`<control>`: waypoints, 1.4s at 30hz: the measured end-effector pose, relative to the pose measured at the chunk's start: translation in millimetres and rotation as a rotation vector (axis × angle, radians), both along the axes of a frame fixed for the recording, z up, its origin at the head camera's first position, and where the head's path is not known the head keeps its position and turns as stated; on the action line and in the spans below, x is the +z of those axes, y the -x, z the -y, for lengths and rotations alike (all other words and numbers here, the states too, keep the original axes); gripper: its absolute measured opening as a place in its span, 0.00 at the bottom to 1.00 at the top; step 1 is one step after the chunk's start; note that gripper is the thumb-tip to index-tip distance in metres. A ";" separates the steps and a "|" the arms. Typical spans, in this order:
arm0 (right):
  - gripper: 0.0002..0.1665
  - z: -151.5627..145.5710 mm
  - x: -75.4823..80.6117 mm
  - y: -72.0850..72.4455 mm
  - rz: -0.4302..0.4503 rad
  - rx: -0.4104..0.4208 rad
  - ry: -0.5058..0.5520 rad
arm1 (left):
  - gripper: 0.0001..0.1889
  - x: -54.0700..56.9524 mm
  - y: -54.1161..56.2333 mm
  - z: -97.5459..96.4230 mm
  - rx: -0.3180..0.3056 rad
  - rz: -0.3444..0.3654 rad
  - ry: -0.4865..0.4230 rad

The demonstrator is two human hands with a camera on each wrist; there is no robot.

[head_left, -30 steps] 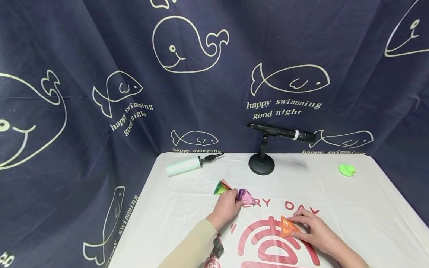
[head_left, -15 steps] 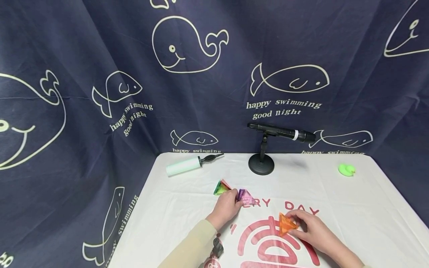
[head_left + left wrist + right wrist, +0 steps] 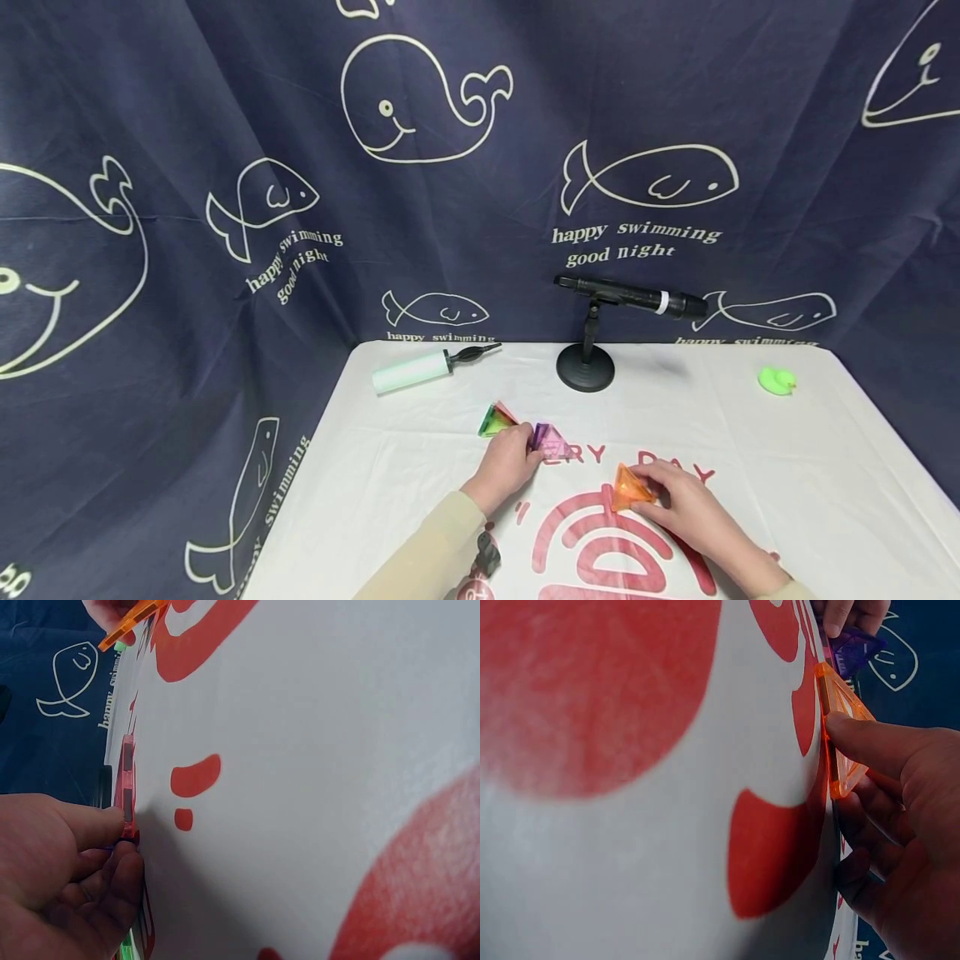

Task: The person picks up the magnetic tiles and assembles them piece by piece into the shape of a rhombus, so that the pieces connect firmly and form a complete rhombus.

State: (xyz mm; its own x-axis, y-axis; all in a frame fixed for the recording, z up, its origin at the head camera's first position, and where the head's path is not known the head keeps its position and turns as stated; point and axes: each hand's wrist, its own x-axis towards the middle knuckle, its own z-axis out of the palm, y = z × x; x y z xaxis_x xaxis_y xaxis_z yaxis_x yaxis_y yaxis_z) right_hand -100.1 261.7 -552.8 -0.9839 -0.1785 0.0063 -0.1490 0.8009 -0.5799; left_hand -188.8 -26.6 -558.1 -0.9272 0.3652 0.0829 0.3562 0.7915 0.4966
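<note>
My left hand [image 3: 506, 462] rests low on the white table, thumb and fingers pinching an upright purple triangular magnetic tile [image 3: 855, 652]. A pink triangular tile [image 3: 553, 443] lies against it, its edge close to the thumb in the left wrist view. Just beyond the knuckles, a green triangular tile [image 3: 491, 423] and a red triangular tile [image 3: 506, 410] stand together, partly covered by the hand. To the right, my right hand [image 3: 686, 502] holds an orange triangular tile [image 3: 630, 490] between thumb and fingers, tilted close over the tabletop. A gap separates it from the pink tile.
A black microphone on a stand [image 3: 587, 368] is at the back of the table [image 3: 787, 467]. A pale green hand pump [image 3: 412, 372] lies back left, and a green toy duck [image 3: 776, 381] sits back right. A dark blue curtain [image 3: 480, 208] hangs behind.
The right hand has carried the orange tile left and farther from the body, nearer the pink tile, turning it slightly. The left hand and the tiles around it have stayed in place.
</note>
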 end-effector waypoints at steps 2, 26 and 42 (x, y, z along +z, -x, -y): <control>0.30 2.0 -0.6 0.5 -0.025 -0.005 -0.009 | 0.10 0.3 -0.1 0.2 0.000 0.001 -0.001; 0.19 15.4 1.2 16.6 -0.086 -0.084 -0.064 | 0.10 0.6 -0.3 0.2 -0.003 0.009 -0.010; 0.09 24.9 11.2 26.3 -0.102 -0.124 -0.070 | 0.10 0.3 0.2 1.1 -0.008 0.002 -0.001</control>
